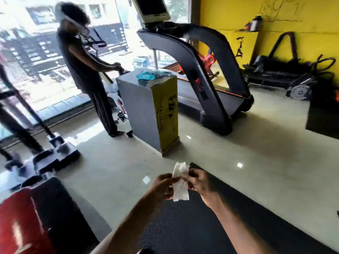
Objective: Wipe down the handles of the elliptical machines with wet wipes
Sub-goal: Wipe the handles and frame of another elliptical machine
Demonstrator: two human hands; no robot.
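One wipe [180, 183]: left hand [162, 186], right hand [200, 182]

We look forward and down from head height, wide-angle. Our left hand [162, 186] and right hand [200, 182] sit close, floor [256, 153] beyond them.

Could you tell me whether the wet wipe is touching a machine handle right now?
No, the left hand and right hand pinch the wet wipe between them in the air above the floor, touching nothing else.

A person [80, 57] stands by a bright window [36, 43]. Beside them is a grey and yellow pedestal [135, 107]; behind it, a black treadmill [200, 70] near a yellow wall [275, 11].
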